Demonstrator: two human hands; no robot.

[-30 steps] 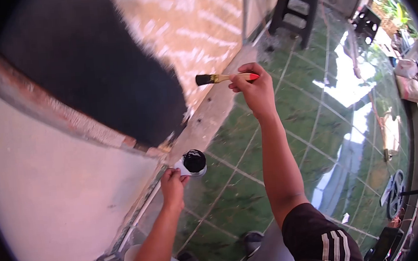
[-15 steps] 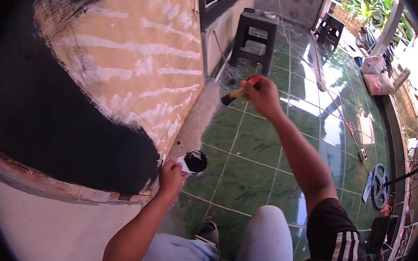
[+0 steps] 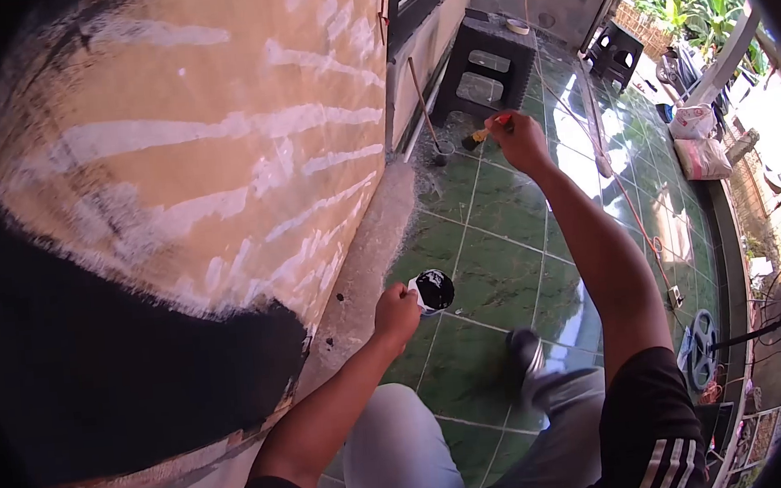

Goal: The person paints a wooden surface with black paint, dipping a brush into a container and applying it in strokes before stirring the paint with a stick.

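My left hand (image 3: 398, 317) grips a small white cup of black paint (image 3: 435, 292) by its side, low over the green tiles. Dark paint with pale glints shows inside the cup. Farther forward, my right hand (image 3: 518, 140) is closed around the handle of a paintbrush (image 3: 475, 138), which has a red part near the fingers and dark bristles pointing left. Both the brush and the cup are apart from the wall. To my left stands the wall (image 3: 305, 95), tan with white streaks above and a black painted area (image 3: 162, 372) below.
A dark plastic stool (image 3: 486, 62) with a roll of tape (image 3: 517, 26) on top stands ahead by the wall. A thin stick (image 3: 423, 104) leans nearby. An orange cord (image 3: 619, 180) crosses the tiled floor (image 3: 474, 256). Sacks (image 3: 703, 155) and a fan-like wheel (image 3: 701, 348) lie right.
Both hands have shifted right in view, the cup and brush with them. The brush is now nearer the stool. My legs have changed position, as in a step, and the view has moved.
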